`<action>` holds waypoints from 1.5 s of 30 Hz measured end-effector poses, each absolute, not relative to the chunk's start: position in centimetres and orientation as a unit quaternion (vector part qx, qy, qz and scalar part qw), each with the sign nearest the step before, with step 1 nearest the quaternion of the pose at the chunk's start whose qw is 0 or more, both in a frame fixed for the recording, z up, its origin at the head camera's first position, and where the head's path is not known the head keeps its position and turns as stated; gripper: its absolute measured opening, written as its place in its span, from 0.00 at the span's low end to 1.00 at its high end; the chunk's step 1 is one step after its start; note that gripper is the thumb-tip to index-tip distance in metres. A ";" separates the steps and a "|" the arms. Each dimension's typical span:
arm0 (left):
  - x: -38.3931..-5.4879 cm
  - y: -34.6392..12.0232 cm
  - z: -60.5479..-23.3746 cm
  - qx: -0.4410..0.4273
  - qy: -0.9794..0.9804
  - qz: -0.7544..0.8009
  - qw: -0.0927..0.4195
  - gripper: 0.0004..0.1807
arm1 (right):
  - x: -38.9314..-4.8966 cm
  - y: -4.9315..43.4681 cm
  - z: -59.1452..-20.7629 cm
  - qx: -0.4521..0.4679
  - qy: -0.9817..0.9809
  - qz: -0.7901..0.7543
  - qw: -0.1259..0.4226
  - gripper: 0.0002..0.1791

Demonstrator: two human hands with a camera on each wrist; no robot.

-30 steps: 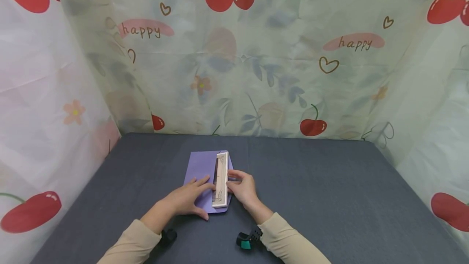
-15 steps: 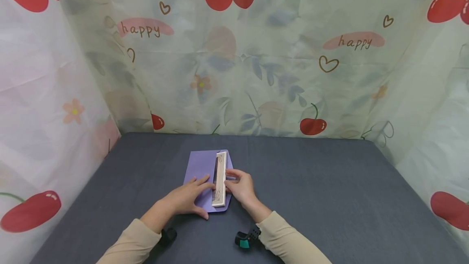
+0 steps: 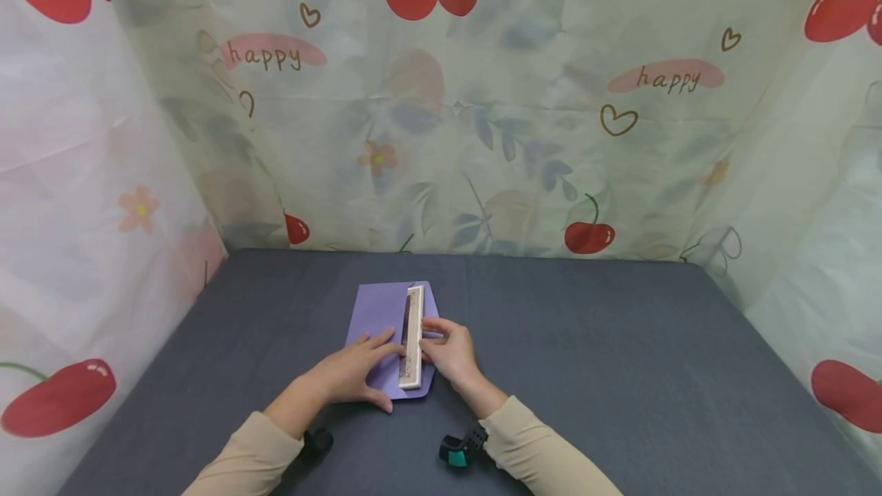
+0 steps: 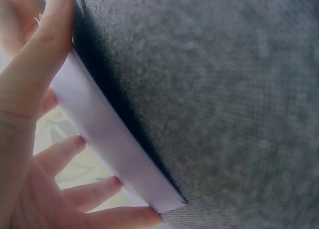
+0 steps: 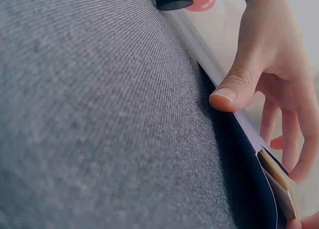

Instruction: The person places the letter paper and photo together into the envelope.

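A purple envelope [image 3: 375,308] lies flat on the table, its round-cornered flap spread out to the right. Part of a cream printed card [image 3: 414,327] sticks out of the mouth; the rest is hidden inside. My left hand [image 3: 351,373] rests on the envelope with fingers spread, the index fingertip at the mouth, the thumb by the near edge. From the right, my right hand [image 3: 451,350] pinches the card's outer edge. In the right wrist view, the envelope's mouth gapes around the card's end [image 5: 279,181], and right fingertips [image 5: 299,223] touch it at the bottom.
A dark grey cloth [image 3: 586,358] covers the table. Patterned curtains [image 3: 517,98] stand at the back and both sides. Black wrist devices [image 3: 462,448] hang under the beige sleeves, close over the cloth.
The right hand has moved slightly left with the card, and less of the card now shows outside the envelope. The left hand has stayed in place.
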State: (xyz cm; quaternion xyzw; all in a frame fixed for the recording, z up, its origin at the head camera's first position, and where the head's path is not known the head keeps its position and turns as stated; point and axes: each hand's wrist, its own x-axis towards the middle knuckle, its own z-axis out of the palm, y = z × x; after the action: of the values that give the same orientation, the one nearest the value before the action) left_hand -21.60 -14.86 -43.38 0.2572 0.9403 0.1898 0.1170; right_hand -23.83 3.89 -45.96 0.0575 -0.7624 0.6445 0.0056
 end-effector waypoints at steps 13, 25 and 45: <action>-21.6 -14.9 -43.4 0.263 0.938 0.196 0.111 0.42 | -23.6 3.7 -45.8 0.062 -0.765 0.641 0.005 0.20; -21.6 -15.0 -43.5 0.259 0.940 0.192 0.112 0.42 | -21.7 3.2 -42.7 0.061 -0.763 0.643 0.006 0.19; -21.7 -15.0 -43.5 0.273 0.938 0.191 0.097 0.42 | -21.8 2.9 -42.9 0.065 -0.753 0.655 -0.001 0.19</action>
State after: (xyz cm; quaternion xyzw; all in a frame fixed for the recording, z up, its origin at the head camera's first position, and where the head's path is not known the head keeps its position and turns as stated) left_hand -21.66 -15.04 -43.52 0.2734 0.9377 0.1909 0.0974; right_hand -21.82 2.86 -42.91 0.0649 -0.7529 0.6550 -0.0007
